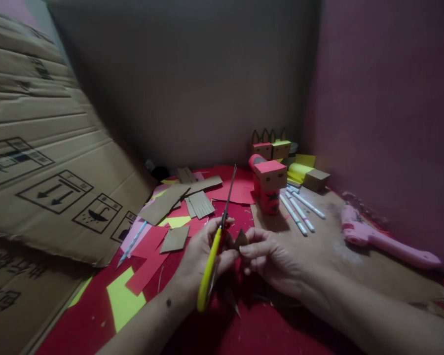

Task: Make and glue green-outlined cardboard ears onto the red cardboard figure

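The deep red, flat surface (192,337) carries a scatter of flat scraps. Toward its left lie an angular bright-yellow paper piece (125,298), overlapping bright-red paper strips (148,271) and a pale pink paper sheet (128,240). Farther back, long brown cardboard strips (163,205) overlap near a broad bright-red paper sheet (242,188). A large, flat brown cardboard sheet (318,256) covers the right side. Small pale crumbs (103,324) dot the near left.
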{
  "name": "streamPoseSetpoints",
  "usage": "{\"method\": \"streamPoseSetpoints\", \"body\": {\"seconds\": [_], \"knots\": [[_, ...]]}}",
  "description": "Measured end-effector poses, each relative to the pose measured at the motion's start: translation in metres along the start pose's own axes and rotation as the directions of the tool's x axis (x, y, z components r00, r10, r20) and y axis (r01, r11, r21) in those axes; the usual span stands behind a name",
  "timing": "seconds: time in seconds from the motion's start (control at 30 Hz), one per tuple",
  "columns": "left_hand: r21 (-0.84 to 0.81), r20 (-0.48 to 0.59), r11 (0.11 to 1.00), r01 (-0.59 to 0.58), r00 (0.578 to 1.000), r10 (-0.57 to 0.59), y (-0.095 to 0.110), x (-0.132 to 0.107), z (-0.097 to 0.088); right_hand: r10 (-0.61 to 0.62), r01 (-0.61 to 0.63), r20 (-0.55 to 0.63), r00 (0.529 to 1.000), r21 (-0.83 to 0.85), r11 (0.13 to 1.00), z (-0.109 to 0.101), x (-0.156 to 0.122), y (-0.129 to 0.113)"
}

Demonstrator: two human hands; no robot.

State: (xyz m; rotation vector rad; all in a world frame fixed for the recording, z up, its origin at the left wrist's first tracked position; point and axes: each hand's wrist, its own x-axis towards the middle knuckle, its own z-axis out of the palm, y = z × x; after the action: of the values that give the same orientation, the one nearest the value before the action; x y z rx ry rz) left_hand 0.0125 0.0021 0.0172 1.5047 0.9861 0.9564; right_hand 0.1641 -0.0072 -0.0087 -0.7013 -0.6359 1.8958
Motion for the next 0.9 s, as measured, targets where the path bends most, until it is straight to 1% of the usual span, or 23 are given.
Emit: {"method": "streamPoseSetpoints", "body": {"seconds": [0.1,0.3,0.47,0.63,0.9], "knots": [[-0.016,0.015,1.0,-0.006,1.0,0.006,0.0,-0.001,0.0,-0.025,0.025,0.003,1.0,-0.05,0.998,0.003,-0.004,-0.001],[-0.015,-0.02,1.0,-0.021,1.0,0.021,0.009,-0.003,0.003,-0.176,0.174,0.007,0.984,-0.175,0.969,0.011,-0.011,-0.007],[-0.002,-0.034,1.0,-0.019,0.999,0.018,0.008,-0.003,0.004,-0.263,0.254,-0.002,0.965,-0.249,0.935,0.014,-0.011,-0.009],[-0.004,-0.017,1.0,-0.002,1.0,0.002,0.005,-0.003,0.004,-0.26,0.25,-0.005,0.966,-0.261,0.932,0.015,-0.013,-0.008],[-0.03,0.022,0.999,-0.023,0.999,0.024,0.014,-0.006,0.005,-0.25,0.239,-0.006,0.968,-0.276,0.931,0.017,-0.015,-0.01]]}}
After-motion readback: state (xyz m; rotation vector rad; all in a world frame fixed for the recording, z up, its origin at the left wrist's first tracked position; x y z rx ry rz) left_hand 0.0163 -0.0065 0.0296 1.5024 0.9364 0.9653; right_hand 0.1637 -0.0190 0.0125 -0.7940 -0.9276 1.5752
